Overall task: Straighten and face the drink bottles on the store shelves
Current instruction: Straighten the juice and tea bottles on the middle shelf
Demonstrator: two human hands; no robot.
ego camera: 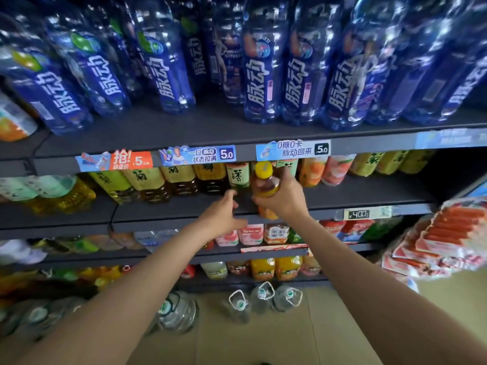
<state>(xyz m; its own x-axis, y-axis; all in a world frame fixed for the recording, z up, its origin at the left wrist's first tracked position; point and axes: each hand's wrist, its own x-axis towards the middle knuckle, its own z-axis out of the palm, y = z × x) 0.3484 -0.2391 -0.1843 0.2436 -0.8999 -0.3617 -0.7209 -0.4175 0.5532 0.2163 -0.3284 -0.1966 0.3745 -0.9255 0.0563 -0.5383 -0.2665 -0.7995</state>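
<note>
Right hand grips the yellow-capped tea bottle upright; left hand spread open beside it

blue bottles on top shelf: clear glossy plastic, shiny printed film labels, strong glare. shelf boards look like matt dark grey painted metal, smooth. price strips glossy printed paper or card. tea bottle gripped by right hand: transparent plastic, smooth yellow plastic cap. water jugs on floor: clear plastic, white plastic handles. packets at right: glossy wrinkled film. floor smooth beige tile, dull sheen.
</note>
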